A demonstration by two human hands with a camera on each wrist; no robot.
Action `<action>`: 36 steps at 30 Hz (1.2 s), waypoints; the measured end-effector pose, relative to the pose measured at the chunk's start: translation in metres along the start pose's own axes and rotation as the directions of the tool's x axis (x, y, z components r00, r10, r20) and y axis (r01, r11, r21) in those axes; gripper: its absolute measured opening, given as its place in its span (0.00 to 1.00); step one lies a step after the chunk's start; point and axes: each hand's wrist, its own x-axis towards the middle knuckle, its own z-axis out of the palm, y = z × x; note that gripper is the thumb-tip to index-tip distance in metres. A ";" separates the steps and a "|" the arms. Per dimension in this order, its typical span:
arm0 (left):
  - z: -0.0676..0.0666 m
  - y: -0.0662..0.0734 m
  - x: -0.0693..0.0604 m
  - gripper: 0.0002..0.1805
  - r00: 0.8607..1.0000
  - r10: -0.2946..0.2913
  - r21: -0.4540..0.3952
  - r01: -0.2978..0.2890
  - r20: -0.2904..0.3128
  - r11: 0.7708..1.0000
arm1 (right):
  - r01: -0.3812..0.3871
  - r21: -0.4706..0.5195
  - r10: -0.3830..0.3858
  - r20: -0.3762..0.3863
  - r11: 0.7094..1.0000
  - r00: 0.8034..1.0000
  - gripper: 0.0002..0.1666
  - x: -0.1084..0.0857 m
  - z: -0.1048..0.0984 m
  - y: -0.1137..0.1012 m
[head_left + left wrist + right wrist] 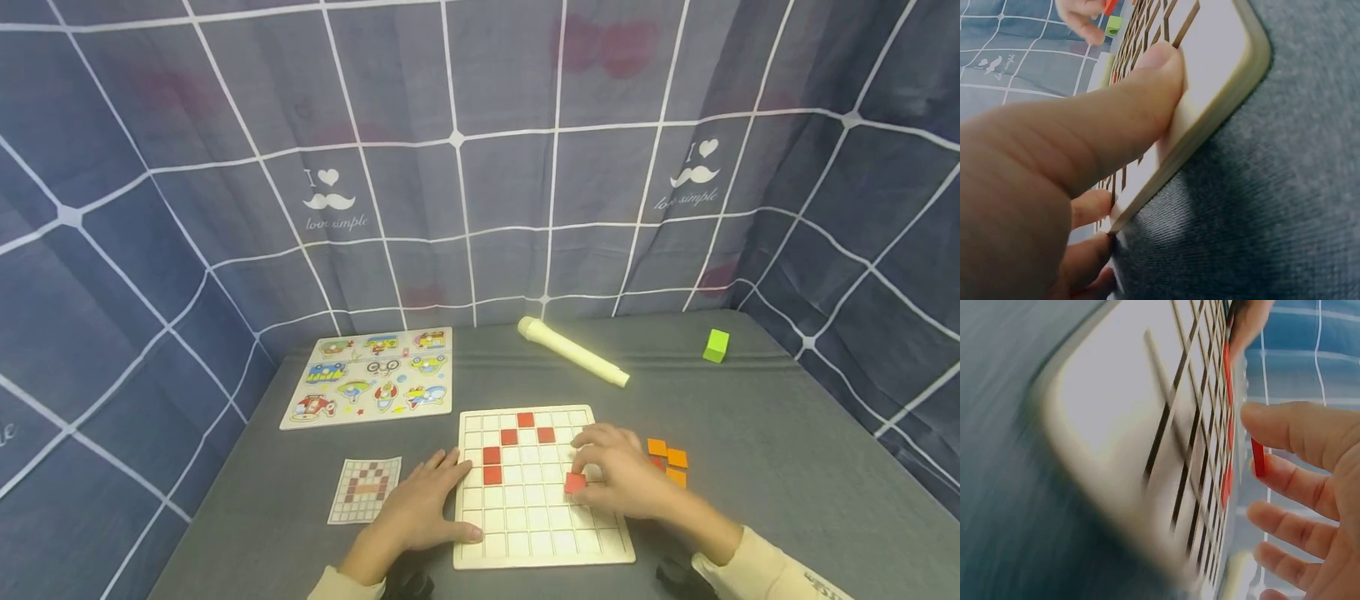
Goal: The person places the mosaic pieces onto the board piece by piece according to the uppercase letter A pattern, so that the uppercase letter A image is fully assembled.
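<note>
A pale wooden grid board point(517, 546) lies flat on the table, with several red tiles point(491, 475) set in its upper and left squares. My left hand point(426, 504) rests at the board's left edge; its thumb point(1129, 100) presses the top of the border, and the fingertips touch the side farther up. Over the right half of the board, my right hand point(618, 473) pinches a red square tile point(575, 482) between thumb and index finger. In the right wrist view this tile point(1258, 457) appears edge-on, apart from the board's surface.
Orange tiles point(677, 458) and some red lie right of the board, partly behind my right hand. A pattern card point(365, 492) sits at left, below a picture puzzle board point(375, 375). A pale microphone-shaped stick point(573, 352) and a green block point(716, 346) stand farther back, before a checked curtain.
</note>
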 end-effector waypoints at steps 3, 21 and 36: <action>0.000 0.000 -0.001 0.56 1.000 -0.001 0.007 0.001 0.001 1.000 | 0.031 0.022 -0.032 0.016 0.999 0.999 0.13 0.010 0.008 -0.014; 0.000 0.001 -0.002 0.56 1.000 0.005 -0.009 -0.005 -0.003 1.000 | -0.009 0.164 -0.011 0.125 0.986 0.992 0.11 0.043 0.047 -0.053; 0.000 0.000 -0.003 0.55 1.000 0.014 -0.030 -0.014 -0.013 0.999 | -0.018 0.077 0.011 0.098 0.997 0.995 0.12 0.046 0.058 -0.064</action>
